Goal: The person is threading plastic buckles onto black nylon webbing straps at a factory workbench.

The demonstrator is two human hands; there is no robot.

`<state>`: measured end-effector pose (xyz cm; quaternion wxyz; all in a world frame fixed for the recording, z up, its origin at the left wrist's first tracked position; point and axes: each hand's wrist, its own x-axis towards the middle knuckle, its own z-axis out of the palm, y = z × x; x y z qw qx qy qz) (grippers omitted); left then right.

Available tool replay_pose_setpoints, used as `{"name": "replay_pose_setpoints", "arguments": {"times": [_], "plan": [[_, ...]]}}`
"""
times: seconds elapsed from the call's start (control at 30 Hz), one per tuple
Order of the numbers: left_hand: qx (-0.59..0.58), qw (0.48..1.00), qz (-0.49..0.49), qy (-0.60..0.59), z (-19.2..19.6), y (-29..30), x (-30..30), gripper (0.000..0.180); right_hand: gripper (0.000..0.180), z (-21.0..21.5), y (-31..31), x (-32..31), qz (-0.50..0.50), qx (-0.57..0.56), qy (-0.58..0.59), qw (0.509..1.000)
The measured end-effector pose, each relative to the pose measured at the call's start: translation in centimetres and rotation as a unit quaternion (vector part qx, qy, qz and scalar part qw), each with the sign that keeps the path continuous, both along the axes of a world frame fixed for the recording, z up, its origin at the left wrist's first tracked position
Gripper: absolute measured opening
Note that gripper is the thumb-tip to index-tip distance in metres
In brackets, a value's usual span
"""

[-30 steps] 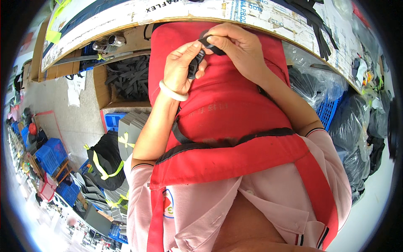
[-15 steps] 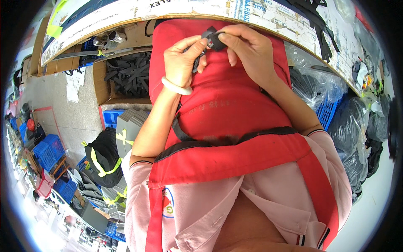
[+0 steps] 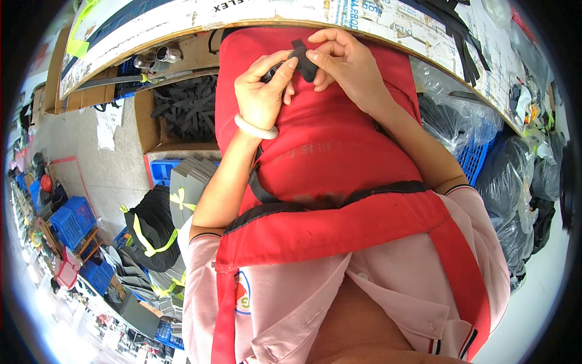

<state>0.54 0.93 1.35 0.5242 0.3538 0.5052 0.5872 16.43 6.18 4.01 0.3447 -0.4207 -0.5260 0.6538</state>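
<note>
Both hands meet over my red apron [image 3: 339,151], just below the edge of the workbench [image 3: 200,15]. My left hand [image 3: 262,91], with a white bangle on the wrist, pinches the lower end of a small black strap piece [image 3: 301,57]. My right hand [image 3: 345,70] grips the same black piece from the right with thumb and fingers. The piece is short, dark and folded; part of it is hidden between the fingers.
A cardboard box of black straps [image 3: 185,109] sits on the floor to my left, with blue crates [image 3: 66,221] and tied bundles of dark material [image 3: 154,227] further down. Black plastic bags [image 3: 521,182] pile up on my right. More black strips [image 3: 458,36] lie on the bench.
Both hands have risen toward the bench edge with the black piece, and my fingers have shifted their hold on it.
</note>
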Motion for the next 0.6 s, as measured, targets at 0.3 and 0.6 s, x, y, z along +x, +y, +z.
{"name": "replay_pose_setpoints", "arguments": {"times": [0.3, 0.6], "plan": [[0.022, 0.999, 0.014, 0.019, -0.2, -0.1, -0.2, 0.016, 0.022, -0.9, 0.1, -0.8, -0.001, 0.04, 0.012, 0.999], [-0.057, 0.996, -0.069, -0.023, 2.2, -2.6, -4.3, 0.018, 0.022, -3.3, 2.7, -0.9, 0.131, -0.075, 0.002, 0.989]]}}
